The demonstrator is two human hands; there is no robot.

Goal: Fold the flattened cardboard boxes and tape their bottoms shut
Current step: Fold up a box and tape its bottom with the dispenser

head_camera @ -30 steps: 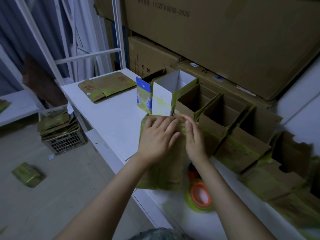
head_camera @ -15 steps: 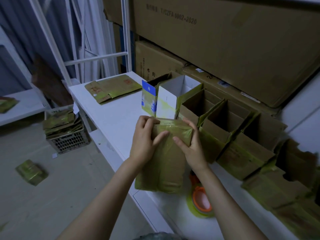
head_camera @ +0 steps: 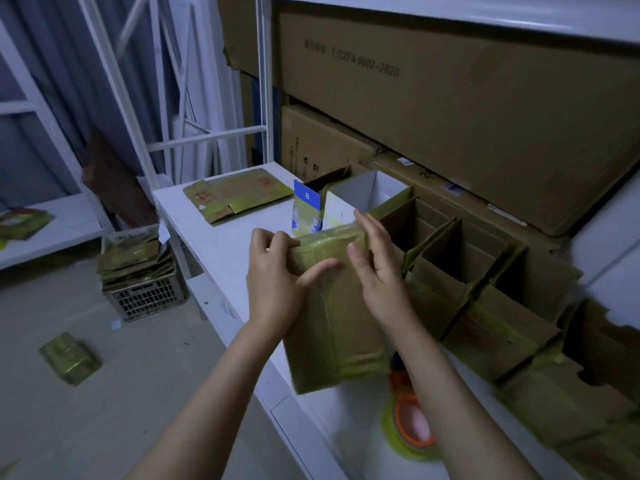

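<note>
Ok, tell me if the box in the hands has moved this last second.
Yes. The held box has risen away from the tape roll; its top edge now overlaps the white-lined box behind it.

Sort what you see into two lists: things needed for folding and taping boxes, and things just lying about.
Job: box, held by left hand and right hand; tape; flat boxes; folded boxes.
Lying about: big cartons; floor bundle.
</note>
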